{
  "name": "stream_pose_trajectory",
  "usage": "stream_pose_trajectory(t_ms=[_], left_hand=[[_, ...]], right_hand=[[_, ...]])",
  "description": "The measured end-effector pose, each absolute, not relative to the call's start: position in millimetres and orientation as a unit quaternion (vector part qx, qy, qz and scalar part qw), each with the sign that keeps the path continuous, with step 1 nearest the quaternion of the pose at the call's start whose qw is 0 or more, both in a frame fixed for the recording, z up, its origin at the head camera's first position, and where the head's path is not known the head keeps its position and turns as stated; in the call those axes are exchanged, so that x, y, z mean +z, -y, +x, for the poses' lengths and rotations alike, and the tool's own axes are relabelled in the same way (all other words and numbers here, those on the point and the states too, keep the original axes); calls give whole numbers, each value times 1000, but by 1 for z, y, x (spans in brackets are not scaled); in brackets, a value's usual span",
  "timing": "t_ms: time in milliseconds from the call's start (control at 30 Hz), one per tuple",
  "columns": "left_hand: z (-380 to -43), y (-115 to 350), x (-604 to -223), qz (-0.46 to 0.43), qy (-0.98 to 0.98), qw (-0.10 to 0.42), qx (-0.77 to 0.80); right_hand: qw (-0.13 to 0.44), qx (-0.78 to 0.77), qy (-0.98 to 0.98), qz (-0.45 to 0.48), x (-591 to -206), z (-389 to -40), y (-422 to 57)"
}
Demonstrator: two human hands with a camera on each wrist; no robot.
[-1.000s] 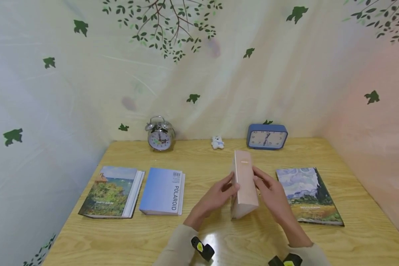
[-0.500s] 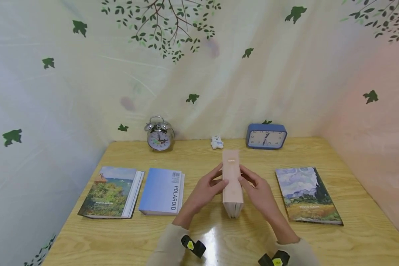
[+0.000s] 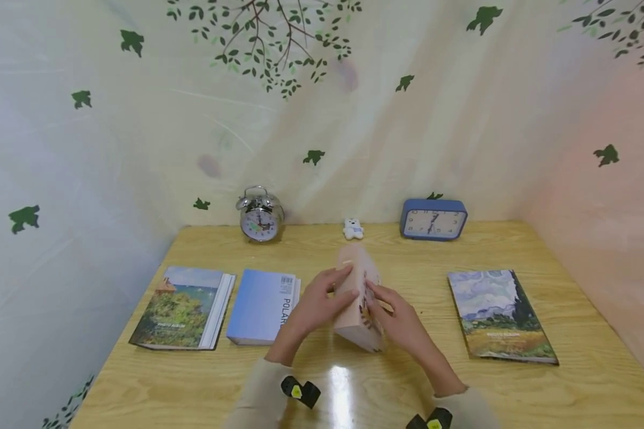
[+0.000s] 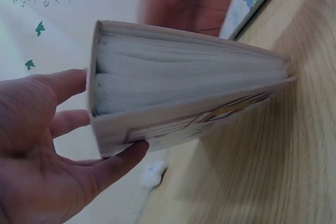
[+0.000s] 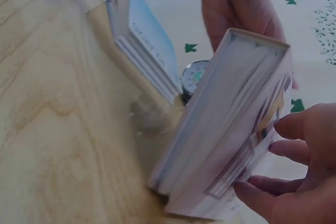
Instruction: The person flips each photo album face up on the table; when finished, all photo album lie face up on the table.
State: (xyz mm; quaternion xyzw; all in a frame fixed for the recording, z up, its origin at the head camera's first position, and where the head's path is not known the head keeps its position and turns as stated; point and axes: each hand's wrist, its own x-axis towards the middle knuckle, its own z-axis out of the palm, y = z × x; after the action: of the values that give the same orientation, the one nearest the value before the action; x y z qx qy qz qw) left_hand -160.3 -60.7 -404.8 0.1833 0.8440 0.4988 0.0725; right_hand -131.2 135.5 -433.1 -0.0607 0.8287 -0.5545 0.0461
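Observation:
In the head view a pale pink photo album (image 3: 349,316) stands at the table's middle, tilted, spine up. Its thick pages (image 4: 184,69) show from one end in the left wrist view. With thumb and fingers about the spine, my left hand (image 3: 322,298) holds it. My right hand (image 3: 402,322) touches the opposite cover with its fingertips; in the right wrist view those fingers (image 5: 294,153) lie spread against the printed picture. A blue POLAROID album (image 3: 257,307) lies just left of my left hand, partly covered by it.
A landscape photo album (image 3: 185,310) lies at far left, another photo album (image 3: 499,316) at right. Along the back stand a silver twin-bell alarm clock (image 3: 260,220), a small white bear figure (image 3: 353,229) and a blue clock (image 3: 433,220). A printed curtain (image 3: 322,119) hangs behind.
The pink album has moved left with both hands. Its spine turned from facing me to facing left, so the printed right cover shows now. The other albums and clocks stayed put.

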Motion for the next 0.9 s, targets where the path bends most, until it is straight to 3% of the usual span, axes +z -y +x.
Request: stream_pose_trajectory(t_ms=[333,633,900], left_hand=[[-163,79,-405,148,-862,90,476],[-160,81,-413,121,-856,153,479],[-158,75,-427,99,-860,153,477]], right_hand=[[38,-498,-865,-40,-460,-135,-132],[42,-446,-894,-15,-463,-137,-136],[61,-406,-912,-15,-464,-139,-136]])
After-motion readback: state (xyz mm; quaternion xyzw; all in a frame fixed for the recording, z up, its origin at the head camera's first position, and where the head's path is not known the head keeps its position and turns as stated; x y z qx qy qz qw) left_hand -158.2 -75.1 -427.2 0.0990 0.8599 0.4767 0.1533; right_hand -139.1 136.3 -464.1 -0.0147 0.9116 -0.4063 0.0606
